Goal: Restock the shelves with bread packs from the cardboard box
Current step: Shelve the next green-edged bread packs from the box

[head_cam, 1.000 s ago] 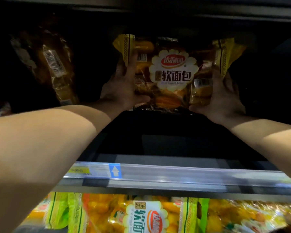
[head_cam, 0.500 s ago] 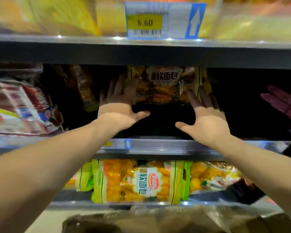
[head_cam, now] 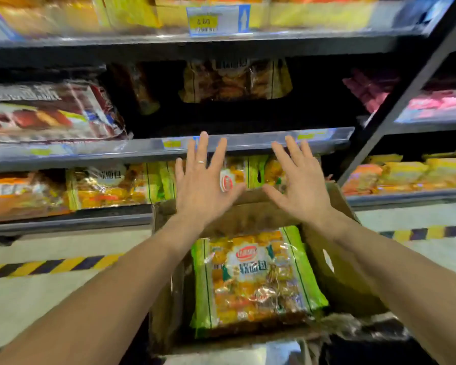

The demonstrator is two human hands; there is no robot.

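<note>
Numbers on the small yellow price tag [head_cam: 207,22] too smeary to read, yellow packs [head_cam: 132,9] up top blurred and cut by the edge, my left hand [head_cam: 200,191] covering part of a green-edged bread pack [head_cam: 256,172], words on the shadowy brown bread pack [head_cam: 234,83] unclear

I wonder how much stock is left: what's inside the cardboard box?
A green-edged bread pack lies flat, label up, in the box. Anything beneath it is covered, so I can't tell whether more packs remain.
</note>
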